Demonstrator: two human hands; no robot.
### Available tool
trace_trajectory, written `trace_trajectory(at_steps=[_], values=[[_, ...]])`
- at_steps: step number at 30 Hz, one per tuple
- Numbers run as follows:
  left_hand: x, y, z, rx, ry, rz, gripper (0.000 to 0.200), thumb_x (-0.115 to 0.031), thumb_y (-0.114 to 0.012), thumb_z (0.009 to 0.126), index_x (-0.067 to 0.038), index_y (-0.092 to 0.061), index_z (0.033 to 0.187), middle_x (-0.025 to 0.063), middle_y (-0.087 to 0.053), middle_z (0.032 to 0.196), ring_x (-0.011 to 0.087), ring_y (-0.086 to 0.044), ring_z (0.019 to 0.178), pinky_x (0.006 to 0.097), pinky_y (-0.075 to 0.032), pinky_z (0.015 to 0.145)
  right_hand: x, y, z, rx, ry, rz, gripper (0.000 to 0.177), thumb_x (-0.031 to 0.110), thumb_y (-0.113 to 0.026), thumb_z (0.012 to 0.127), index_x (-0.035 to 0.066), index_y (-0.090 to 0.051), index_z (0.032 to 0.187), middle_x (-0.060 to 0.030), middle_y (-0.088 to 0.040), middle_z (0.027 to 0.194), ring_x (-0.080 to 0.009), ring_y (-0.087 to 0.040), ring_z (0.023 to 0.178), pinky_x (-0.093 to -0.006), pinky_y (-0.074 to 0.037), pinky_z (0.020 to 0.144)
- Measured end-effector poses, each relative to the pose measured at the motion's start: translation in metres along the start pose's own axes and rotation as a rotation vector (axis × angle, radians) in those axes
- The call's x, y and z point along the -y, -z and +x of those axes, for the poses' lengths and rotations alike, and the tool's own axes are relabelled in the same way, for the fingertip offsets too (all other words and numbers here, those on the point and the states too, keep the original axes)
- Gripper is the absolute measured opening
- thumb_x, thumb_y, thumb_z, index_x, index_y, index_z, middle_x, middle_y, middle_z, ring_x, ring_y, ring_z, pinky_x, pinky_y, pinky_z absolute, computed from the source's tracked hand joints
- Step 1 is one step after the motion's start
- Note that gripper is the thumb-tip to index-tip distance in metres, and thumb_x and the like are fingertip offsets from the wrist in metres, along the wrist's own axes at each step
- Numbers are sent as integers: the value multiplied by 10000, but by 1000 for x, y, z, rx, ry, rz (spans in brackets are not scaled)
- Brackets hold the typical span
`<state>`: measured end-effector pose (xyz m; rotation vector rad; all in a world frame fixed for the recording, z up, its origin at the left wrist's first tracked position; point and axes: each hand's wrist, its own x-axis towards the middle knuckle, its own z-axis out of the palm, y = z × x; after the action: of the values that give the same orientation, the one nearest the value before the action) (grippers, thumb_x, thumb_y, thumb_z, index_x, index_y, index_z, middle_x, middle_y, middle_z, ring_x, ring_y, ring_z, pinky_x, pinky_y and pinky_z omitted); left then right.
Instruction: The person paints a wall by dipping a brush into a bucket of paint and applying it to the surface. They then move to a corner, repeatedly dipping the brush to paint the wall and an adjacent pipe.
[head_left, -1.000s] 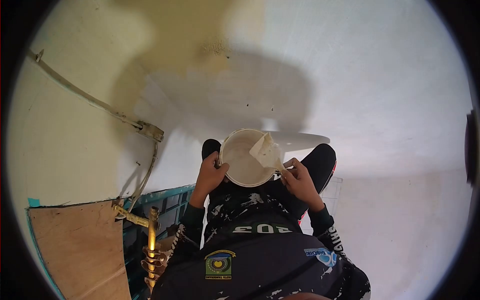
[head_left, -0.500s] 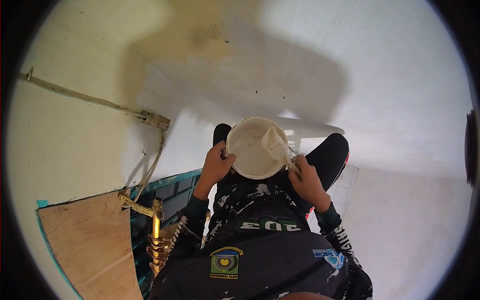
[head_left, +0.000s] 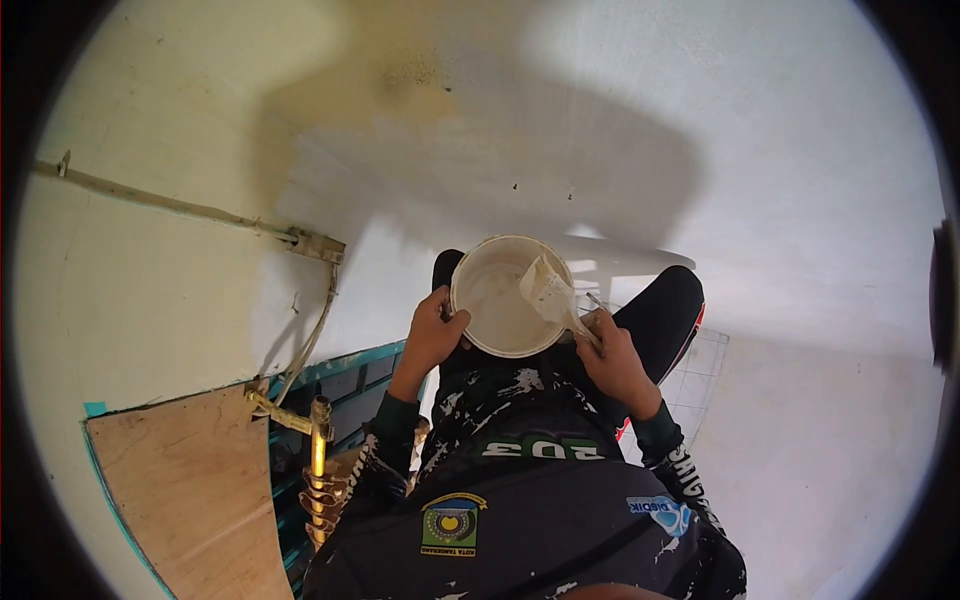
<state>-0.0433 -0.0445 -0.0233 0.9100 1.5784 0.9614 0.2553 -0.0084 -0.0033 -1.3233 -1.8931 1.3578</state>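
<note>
A whitish paint bucket [head_left: 472, 282] sits in front of my lap, its round mouth facing up toward me and white residue coating the inside. My left hand [head_left: 432, 335] grips the rim on the left side, thumb over the edge. In my right hand [head_left: 612, 362], fingers are closed around the handle of a paintbrush [head_left: 547, 290]. The broad, paint-caked brush head lies over the right part of the bucket's mouth, with its handle crossing the lower right rim.
Ahead rises a wall [head_left: 800, 180], pale white with yellowish patches and my shadow across it. A conduit [head_left: 180, 205] runs along the left wall to a small box [head_left: 318, 246]. At lower left are a plywood panel [head_left: 190, 480], teal-framed slats and a brass-coloured pole [head_left: 319, 450].
The brush head has shifted slightly left and downward over the bucket. Both hands keep their holds, and the surroundings have moved a little in view.
</note>
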Motion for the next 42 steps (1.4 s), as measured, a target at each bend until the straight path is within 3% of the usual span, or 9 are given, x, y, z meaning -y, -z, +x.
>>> trace_trajectory(at_steps=[7, 10, 19, 21, 30, 34, 37, 39, 42], values=[[-1, -2, 4, 9, 8, 28, 110, -22, -593, 862, 35, -574, 954, 84, -624, 781, 152, -631, 567, 285, -535, 470, -1, -5, -6, -52, -46, 95, 185, 65, -601, 933, -26, -513, 1068, -258, -694, 851, -431, -699, 797, -412, -533, 690], [-5, -3, 7, 13, 4, 33, 110, -26, -597, 859, 36, -576, 948, 79, -613, 767, 155, -632, 566, 288, -531, 466, -2, -8, -7, -85, -17, 153, 172, 45, -588, 943, -45, -518, 1073, -224, -686, 827, -254, -684, 690, -345, -495, 631], [-1, -5, 5, 7, -21, 52, 120, -38, -613, 849, 34, -571, 935, 67, -584, 739, 156, -629, 556, 293, -528, 467, -8, -9, -10, -111, 41, 131, 191, 40, -599, 919, -43, -525, 1075, -237, -699, 860, -357, -717, 767, -381, -528, 684], [0, -6, 4, 11, -24, 59, 121, -39, -616, 848, 33, -571, 934, 67, -586, 742, 155, -627, 550, 294, -528, 468, -9, -6, -8, -27, -8, 24, 245, 86, -627, 898, -31, -520, 1085, -272, -686, 865, -467, -670, 816, -472, -534, 711], [-7, -8, 4, 32, -28, 90, 138, -38, -621, 845, 40, -584, 953, 76, -604, 742, 159, -631, 541, 296, -517, 474, -7, -4, -4, -24, -44, 12, 182, 57, -593, 919, -45, -523, 1053, -238, -701, 855, -359, -702, 731, -396, -521, 671], [-5, -7, 6, 14, -38, 83, 137, -39, -619, 843, 39, -587, 951, 81, -612, 747, 159, -632, 542, 297, -520, 477, -4, -3, -6, -45, -82, 152, 206, 89, -597, 914, -34, -507, 1054, -268, -688, 818, -448, -678, 760, -447, -527, 672], [-4, -9, 6, 21, -41, 85, 135, -41, -620, 843, 38, -588, 948, 79, -610, 743, 156, -628, 543, 297, -522, 478, -11, -5, -5, -19, -18, 80, 198, 94, -598, 920, -32, -509, 1043, -268, -688, 817, -414, -687, 720, -430, -521, 657], [-4, -8, 8, 18, -55, 93, 133, -43, -620, 844, 37, -588, 946, 79, -607, 740, 155, -626, 543, 297, -523, 479, -12, -7, -7, -49, -72, 174, 140, 71, -579, 950, -27, -521, 1030, -86, -628, 717, -112, -548, 630, -304, -454, 588], [-3, -7, 7, 20, -51, 97, 131, -44, -621, 844, 38, -586, 939, 80, -605, 735, 154, -624, 543, 298, -523, 479, -5, -5, -9, -48, -52, 245, 152, 81, -583, 955, -31, -519, 1034, -92, -637, 725, -118, -562, 638, -309, -462, 596]])
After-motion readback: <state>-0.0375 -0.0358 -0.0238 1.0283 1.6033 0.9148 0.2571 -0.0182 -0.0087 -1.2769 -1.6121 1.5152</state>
